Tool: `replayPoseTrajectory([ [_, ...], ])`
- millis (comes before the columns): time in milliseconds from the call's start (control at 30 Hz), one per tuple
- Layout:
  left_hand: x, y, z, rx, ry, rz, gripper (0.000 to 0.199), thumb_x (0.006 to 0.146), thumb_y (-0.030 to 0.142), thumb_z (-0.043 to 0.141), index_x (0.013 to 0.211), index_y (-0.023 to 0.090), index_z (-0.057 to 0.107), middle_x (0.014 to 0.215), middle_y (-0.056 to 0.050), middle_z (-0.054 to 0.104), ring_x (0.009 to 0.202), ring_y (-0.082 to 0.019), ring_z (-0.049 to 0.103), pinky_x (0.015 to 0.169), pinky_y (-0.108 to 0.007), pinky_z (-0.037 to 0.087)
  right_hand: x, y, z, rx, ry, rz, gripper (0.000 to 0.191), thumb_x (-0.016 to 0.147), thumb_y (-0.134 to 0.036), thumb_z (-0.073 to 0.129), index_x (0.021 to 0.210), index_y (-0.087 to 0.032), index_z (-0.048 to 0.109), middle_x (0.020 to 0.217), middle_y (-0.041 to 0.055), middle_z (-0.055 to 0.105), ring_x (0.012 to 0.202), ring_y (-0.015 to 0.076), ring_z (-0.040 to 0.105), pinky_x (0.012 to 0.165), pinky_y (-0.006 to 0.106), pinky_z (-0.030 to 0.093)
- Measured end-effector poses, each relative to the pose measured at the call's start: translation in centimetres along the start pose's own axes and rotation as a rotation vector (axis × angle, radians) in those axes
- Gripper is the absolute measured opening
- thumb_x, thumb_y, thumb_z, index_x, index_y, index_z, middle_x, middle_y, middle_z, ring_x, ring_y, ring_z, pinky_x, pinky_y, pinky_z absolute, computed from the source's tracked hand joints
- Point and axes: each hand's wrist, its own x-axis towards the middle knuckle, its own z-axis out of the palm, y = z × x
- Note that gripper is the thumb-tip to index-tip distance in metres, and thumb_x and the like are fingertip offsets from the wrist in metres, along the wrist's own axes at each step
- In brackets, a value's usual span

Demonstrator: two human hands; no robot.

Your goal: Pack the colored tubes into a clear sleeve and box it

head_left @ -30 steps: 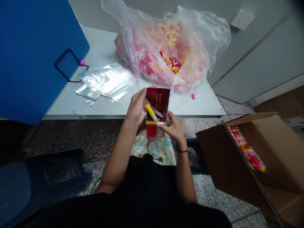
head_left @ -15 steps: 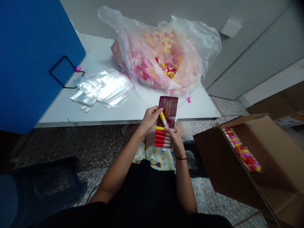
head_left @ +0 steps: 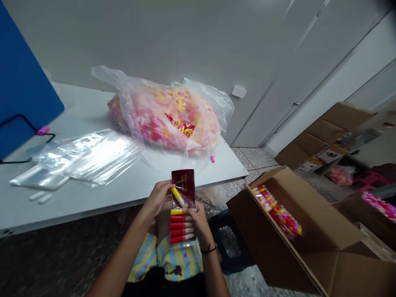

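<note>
Over my lap, my left hand (head_left: 157,199) pinches a small yellow-and-white tube (head_left: 177,195) by its yellow end. The tube lies tilted against a dark maroon card (head_left: 188,181) with gold print. My right hand (head_left: 200,222) is closed on the right edge of a clear plastic bag (head_left: 185,245), its thumb by the tube's white end. One yellow and several red tubes (head_left: 177,225) with pale ends lie stacked crosswise in this bag. Whether the tilted tube is inside the bag, I cannot tell.
On the white table (head_left: 123,196) sit a large bag of coloured tubes (head_left: 148,119), flat clear bags (head_left: 89,159), two white pieces (head_left: 41,196) and a pink cap (head_left: 213,159). An open carton (head_left: 262,243) with filled packs (head_left: 276,210) stands right, beside a dark stool (head_left: 230,243).
The view has tilted up and turned right, showing more wall and more boxes on the right. Both hands keep their hold, and the yellow-and-white tube stays tilted over the card.
</note>
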Motion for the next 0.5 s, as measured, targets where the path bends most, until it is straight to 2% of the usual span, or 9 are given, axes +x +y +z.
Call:
replayPoseTrajectory([
  [200,-0.37,-0.21,0.34,0.022,-0.124,0.005,0.024,0.071,0.041,0.066,0.079,0.018,0.063,0.081,-0.002,0.064,0.074,-0.016,0.06,0.069,-0.026,0.049,-0.01,-0.37,0.02,0.225,0.087,0.102,0.019,0.059,-0.024,0.061,0.076,-0.018,0.061,0.066,-0.0019,0.058,0.056,0.0118,0.049,0.053,0.021,0.041],
  [367,-0.35,0.01,0.63,0.017,-0.096,0.028,0.029,0.068,0.031,0.067,0.095,0.021,0.062,0.097,-0.002,0.065,0.085,-0.017,0.062,0.07,-0.025,0.05,0.46,-0.42,-0.13,0.246,0.093,0.091,0.017,0.053,-0.021,0.062,0.068,-0.016,0.062,0.063,-0.0015,0.059,0.055,0.011,0.051,0.054,0.021,0.042],
  [433,-0.28,0.06,0.58,0.049,-0.089,0.075,0.033,0.067,0.026,0.066,0.1,0.021,0.059,0.101,-0.004,0.064,0.089,-0.018,0.062,0.072,-0.025,0.05,0.48,-0.11,-0.24,0.233,0.099,0.104,0.021,0.053,-0.022,0.064,0.072,-0.015,0.062,0.065,-0.0014,0.061,0.056,0.0106,0.051,0.054,0.02,0.042],
  [500,-0.28,-0.01,0.52,0.082,-0.143,0.119,0.043,0.064,0.02,0.066,0.106,0.02,0.056,0.107,-0.005,0.063,0.097,-0.02,0.06,0.077,-0.027,0.05,0.37,0.2,-0.39,0.215,0.089,0.116,0.027,0.055,-0.024,0.067,0.081,-0.015,0.063,0.07,-0.0002,0.063,0.059,0.0111,0.054,0.055,0.02,0.043],
])
